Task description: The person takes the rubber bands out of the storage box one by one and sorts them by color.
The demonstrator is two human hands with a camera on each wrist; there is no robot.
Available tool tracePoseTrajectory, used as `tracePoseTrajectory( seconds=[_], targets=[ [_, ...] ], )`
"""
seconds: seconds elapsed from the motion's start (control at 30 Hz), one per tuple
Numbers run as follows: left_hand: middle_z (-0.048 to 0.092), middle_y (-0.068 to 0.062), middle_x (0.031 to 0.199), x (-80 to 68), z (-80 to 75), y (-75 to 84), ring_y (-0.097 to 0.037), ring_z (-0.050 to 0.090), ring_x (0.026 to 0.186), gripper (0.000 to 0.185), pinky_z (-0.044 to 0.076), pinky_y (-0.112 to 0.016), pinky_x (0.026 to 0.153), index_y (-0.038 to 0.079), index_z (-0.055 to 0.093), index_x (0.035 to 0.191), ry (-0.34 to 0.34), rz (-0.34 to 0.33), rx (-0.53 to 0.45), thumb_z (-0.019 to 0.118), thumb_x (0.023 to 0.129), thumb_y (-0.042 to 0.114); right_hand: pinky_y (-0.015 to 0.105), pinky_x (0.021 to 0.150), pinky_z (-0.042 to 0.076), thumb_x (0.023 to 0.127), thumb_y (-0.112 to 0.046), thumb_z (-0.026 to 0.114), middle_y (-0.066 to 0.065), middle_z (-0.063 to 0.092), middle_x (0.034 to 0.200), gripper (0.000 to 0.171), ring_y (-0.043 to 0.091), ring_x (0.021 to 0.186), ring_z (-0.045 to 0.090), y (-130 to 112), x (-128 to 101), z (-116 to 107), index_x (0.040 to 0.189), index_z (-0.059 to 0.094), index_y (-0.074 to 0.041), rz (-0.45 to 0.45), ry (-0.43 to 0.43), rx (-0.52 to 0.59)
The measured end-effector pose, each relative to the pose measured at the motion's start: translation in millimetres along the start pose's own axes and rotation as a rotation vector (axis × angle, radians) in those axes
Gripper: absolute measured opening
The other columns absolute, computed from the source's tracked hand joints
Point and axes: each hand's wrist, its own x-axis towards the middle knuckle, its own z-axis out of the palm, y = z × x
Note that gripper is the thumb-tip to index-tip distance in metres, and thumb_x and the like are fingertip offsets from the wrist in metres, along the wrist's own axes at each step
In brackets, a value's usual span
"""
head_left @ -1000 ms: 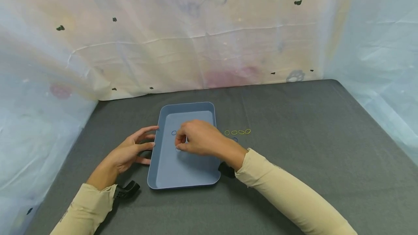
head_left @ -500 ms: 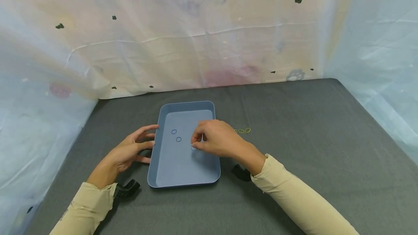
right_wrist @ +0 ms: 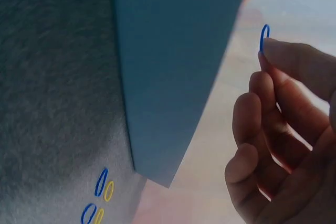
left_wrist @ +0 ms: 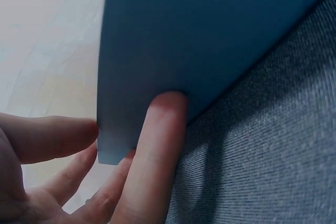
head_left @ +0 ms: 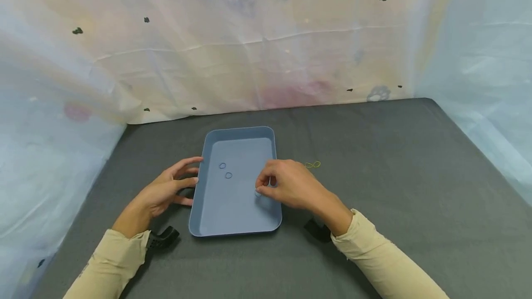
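Note:
A blue tray point(head_left: 199, 197) lies on the dark grey cloth, with two small blue rubber bands point(head_left: 222, 165) point(head_left: 228, 175) on its floor. My right hand point(head_left: 259, 187) hovers over the tray's right side and pinches another blue band point(right_wrist: 264, 38) at its fingertips. The straight fingers of my left hand point(head_left: 196, 170) rest against the tray's left wall point(left_wrist: 199, 40). Just right of the tray, yellow bands point(head_left: 312, 164) lie on the cloth, partly hidden by my right hand. The right wrist view shows blue bands point(right_wrist: 101, 182) and yellow bands point(right_wrist: 108, 191) lying side by side there.
The grey cloth point(head_left: 395, 174) covers the whole table, with pale plastic sheeting point(head_left: 266, 50) hanging behind it and at both sides. Black wrist mounts point(head_left: 162, 239) point(head_left: 317, 230) sit at both sleeves.
My right hand has drawn back from the tray's middle to its right side and nearer to me. A second blue band now shows on the tray floor. The left hand stayed put.

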Motion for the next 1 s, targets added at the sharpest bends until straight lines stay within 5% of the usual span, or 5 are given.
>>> tracePoseTrajectory(
  seconds=[0.27,1.0],
  targets=[
    [0.020,-0.020,0.162,-6.9,-3.5,-3.8,-0.028,0.054,0.123,0.069,0.060,-0.052,0.081,0.025,0.026,0.158,0.002,-0.012,0.008,0.062,0.100,0.026,0.020,0.067,0.046,0.087,-0.023,0.076,-0.018,0.064,0.083,0.006,0.004,0.076,0.056,0,-3,6,0.083,0.076,-0.028,0.006,0.002,0.054],
    [0.023,-0.020,0.160,0.6,0.9,0.2,-0.023,0.057,0.117,0.065,0.060,-0.051,0.081,0.022,0.025,0.158,-0.012,0.014,-0.014,0.058,0.102,0.019,0.023,0.069,0.048,0.089,-0.027,0.076,-0.014,0.065,0.084,0.005,0.003,0.076,0.056,27,-8,-25,0.089,0.078,-0.022,0.056,0.040,0.017]
  ],
)
